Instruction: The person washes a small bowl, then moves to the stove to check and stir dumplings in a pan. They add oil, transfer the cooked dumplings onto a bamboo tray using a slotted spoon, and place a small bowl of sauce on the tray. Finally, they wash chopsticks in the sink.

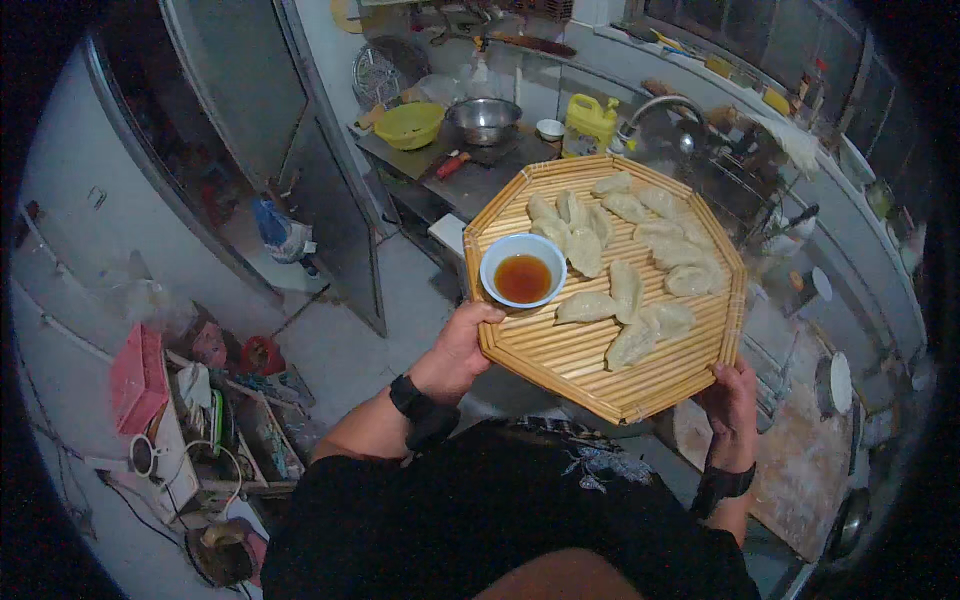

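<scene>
An octagonal tray (540,365) of thin wooden or reed sticks is held up in front of my body. My left hand (463,341) grips its near left edge, thumb on top beside the bowl. At the near right edge my right hand (733,397) holds the rim, its fingers mostly hidden underneath. Several cooked dumplings (628,294) lie on the tray in loose groups. Near the left rim stands a small pale blue bowl (489,271) with reddish-brown sauce (523,279) in it. Both wrists wear black bands.
Behind the tray, a counter carries a yellow-green basin (409,126), a steel bowl (484,120), a red-handled tool (452,165) and a yellow jug (589,124) beside the faucet (667,105). A floured board (802,457) lies right. At left are a door (330,172) and a cluttered shelf (184,480).
</scene>
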Motion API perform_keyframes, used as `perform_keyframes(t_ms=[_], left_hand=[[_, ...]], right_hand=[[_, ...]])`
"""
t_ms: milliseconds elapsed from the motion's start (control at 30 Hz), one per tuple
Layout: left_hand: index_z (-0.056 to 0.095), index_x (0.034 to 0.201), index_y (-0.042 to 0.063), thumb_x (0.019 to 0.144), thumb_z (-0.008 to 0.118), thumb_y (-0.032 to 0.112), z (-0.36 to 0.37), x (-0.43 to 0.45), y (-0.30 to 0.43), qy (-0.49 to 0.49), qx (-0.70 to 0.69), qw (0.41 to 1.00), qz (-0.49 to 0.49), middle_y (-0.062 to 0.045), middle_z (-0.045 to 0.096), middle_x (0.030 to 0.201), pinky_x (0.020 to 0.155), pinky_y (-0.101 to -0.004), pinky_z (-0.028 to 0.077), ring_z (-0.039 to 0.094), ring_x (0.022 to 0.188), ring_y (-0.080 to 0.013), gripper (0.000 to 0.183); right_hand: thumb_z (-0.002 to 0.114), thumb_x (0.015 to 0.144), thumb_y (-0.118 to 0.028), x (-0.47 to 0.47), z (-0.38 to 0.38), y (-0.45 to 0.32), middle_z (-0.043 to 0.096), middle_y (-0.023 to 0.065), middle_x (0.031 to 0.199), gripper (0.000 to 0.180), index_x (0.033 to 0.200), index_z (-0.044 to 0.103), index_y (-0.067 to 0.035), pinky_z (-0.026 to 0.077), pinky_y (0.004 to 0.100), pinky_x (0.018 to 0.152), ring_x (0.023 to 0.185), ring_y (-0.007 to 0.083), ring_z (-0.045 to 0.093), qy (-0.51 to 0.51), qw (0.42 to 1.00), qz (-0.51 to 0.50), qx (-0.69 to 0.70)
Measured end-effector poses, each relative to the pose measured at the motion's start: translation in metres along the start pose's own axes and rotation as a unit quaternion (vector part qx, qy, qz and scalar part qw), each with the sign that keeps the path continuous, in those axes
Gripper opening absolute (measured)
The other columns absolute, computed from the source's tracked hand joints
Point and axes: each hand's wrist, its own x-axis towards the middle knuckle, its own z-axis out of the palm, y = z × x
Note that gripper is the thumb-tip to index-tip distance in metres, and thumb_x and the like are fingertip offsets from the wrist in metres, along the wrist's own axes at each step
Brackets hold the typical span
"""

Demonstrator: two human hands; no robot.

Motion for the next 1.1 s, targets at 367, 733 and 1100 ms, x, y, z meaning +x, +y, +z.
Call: perform_keyframes(t_ms=[367, 733, 1100], left_hand=[[0.042, 0.118, -0.007, 0.072, 0.047, 0.007, -0.003, 0.0, -0.012, -0.001, -0.046, 0.998, -0.03, -0.02, 0.052, 0.116, 0.098, -0.0427, 0.038, 0.052, 0.107, -0.0307, 0.048], [0.054, 0.105, -0.003, 0.072, 0.053, 0.015, -0.013, -0.008, -0.011, -0.033, -0.031, 0.998, -0.039, -0.013, 0.06, 0.104, 0.089, -0.0375, 0.044, 0.057, 0.098, -0.0256, 0.038], [0.052, 0.107, 0.001, 0.077, 0.051, 0.01, -0.035, 0.026, -0.013, 0.068, 0.037, 0.995, -0.055, -0.01, 0.058, 0.102, 0.086, -0.0372, 0.045, 0.056, 0.096, -0.0235, 0.031]], right_hand=[[0.055, 0.076, -0.009, -0.005, -0.002, -0.026, 0.058, 0.0136, 0.097, 0.039, 0.11, 0.045, 0.007, 0.052, 0.0321, 0.066, 0.081, 0.0211, 0.061, -0.05, 0.999, 0.021, 0.008], [0.055, 0.075, -0.006, -0.006, 0.015, -0.036, 0.057, 0.0125, 0.1, 0.036, 0.108, 0.047, 0.005, 0.052, 0.0348, 0.074, 0.084, 0.0225, 0.06, 0.03, 0.997, 0.038, -0.063], [0.052, 0.076, -0.003, 0.03, 0.031, -0.028, 0.059, 0.0123, 0.092, 0.033, 0.107, 0.048, 0.005, 0.052, 0.0291, 0.06, 0.074, 0.0197, 0.06, 0.09, 0.989, 0.038, -0.112]])
